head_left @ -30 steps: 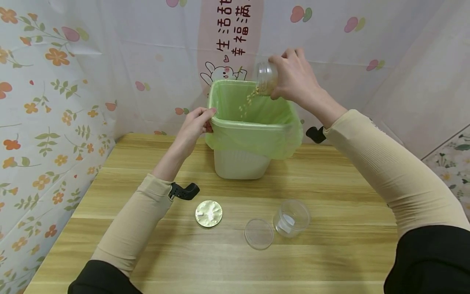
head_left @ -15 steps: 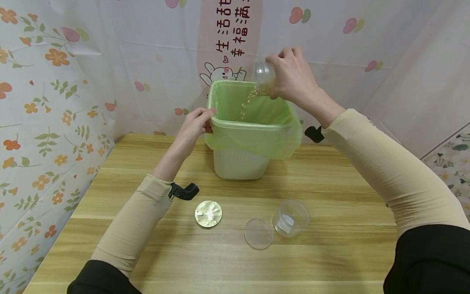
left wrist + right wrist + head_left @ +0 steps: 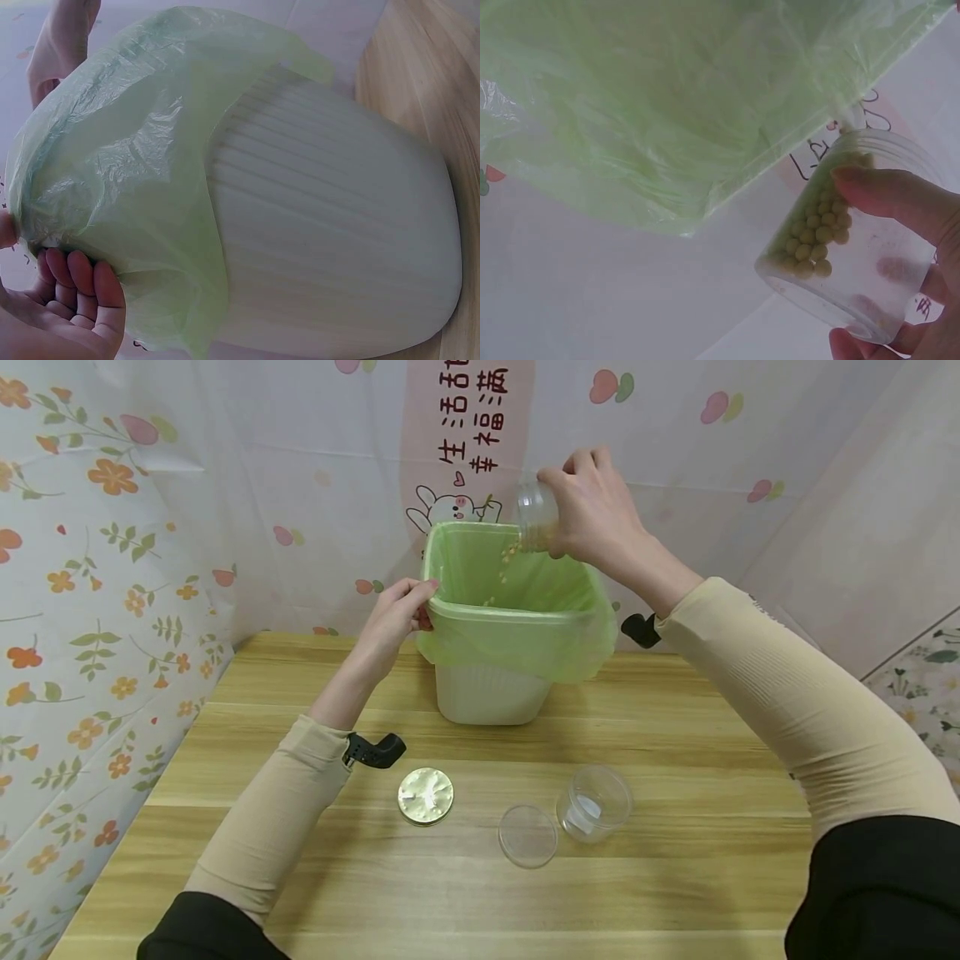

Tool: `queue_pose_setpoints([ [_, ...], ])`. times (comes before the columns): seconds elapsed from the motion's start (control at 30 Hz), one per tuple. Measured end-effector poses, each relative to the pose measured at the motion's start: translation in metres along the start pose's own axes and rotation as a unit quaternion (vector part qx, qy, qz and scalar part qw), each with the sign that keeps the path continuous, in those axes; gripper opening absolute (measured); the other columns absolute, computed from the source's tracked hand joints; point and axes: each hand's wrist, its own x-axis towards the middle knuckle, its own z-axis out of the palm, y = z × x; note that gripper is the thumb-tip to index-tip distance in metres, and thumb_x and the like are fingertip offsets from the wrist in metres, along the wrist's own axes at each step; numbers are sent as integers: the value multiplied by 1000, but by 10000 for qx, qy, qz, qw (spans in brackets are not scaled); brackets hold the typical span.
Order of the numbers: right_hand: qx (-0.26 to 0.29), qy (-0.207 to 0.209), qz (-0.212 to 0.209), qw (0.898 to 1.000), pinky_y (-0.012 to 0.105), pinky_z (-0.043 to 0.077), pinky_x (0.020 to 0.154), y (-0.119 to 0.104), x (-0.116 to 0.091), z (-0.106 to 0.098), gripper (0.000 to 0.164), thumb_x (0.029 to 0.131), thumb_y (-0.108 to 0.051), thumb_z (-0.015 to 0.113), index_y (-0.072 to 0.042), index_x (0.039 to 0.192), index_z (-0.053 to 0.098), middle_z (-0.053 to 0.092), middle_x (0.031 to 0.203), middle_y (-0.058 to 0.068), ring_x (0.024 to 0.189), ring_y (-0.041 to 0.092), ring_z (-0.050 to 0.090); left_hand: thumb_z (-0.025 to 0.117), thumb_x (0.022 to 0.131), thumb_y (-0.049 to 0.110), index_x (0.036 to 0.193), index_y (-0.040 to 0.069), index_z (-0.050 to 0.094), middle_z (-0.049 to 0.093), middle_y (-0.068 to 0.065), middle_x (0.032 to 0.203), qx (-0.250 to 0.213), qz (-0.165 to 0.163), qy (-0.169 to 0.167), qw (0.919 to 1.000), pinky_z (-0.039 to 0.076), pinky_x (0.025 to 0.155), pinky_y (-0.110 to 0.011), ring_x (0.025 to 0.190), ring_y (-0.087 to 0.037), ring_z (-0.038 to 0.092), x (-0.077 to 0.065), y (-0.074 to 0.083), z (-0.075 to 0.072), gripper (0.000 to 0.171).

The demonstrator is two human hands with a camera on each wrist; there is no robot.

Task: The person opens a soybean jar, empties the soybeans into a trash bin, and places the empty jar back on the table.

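Observation:
In the head view my right hand [image 3: 603,518] grips a clear jar [image 3: 536,512], tipped with its mouth over a white trash bin [image 3: 491,697]. Round yellow soybeans [image 3: 504,564] drop from the mouth into the bin. Seen from the right wrist, more soybeans [image 3: 814,236] lie along the jar's lower side, with the thumb across the wall near its mouth. A pale green liner bag [image 3: 517,643] covers the bin's inside and folds out over its rim. My left hand [image 3: 392,618] pinches the lined rim at its left corner, thumb above and curled fingers below.
On the wooden table [image 3: 360,877], nearer than the bin, lie a gold lid [image 3: 426,797] and a clear round lid [image 3: 528,837]. Beside the clear lid stands a clear cup [image 3: 603,806] with something white at its bottom. A patterned cloth [image 3: 300,460] hangs close behind the bin.
My right hand has shifted slightly left and up with the jar. The stream of falling soybeans looks thinner. My left hand keeps its hold on the rim.

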Motion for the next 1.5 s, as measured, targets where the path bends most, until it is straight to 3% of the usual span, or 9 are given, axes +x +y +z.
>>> queue_pose_setpoints([
  [0.53, -296, 179, -314, 9989, 62, 36, 110, -5, -2, 2, 80, 70, -2, 81, -5, 144, 52, 50, 136, 30, 132, 49, 37, 54, 106, 36, 97, 13, 54, 51, 1, 86, 97, 18, -40, 9999, 49, 89, -29, 82, -15, 50, -1, -2, 0, 25],
  [0.83, -372, 303, -463, 9978, 63, 36, 111, -8, -2, 3, 77, 67, 5, 71, -3, 141, 53, 49, 136, 32, 133, 49, 37, 53, 106, 36, 96, 13, 54, 51, 1, 87, 86, 50, -35, 9999, 49, 88, -29, 81, -15, 51, -2, -3, 0, 25],
  [1.17, -478, 452, -581, 9961, 62, 38, 108, -10, -4, 2, 74, 71, 7, 76, -3, 140, 54, 49, 137, 31, 133, 48, 37, 53, 106, 36, 96, 13, 53, 51, 1, 85, 70, 58, -52, 9999, 49, 87, -29, 80, -15, 51, -1, -3, 0, 25],
  [1.5, -756, 772, -858, 9904, 61, 43, 97, -14, -5, 2, 73, 69, 21, 49, -3, 137, 57, 51, 137, 31, 131, 48, 40, 53, 107, 36, 95, 14, 53, 51, 2, 84, 59, 91, -55, 9999, 49, 88, -29, 79, -15, 51, -2, -2, 0, 25],
])
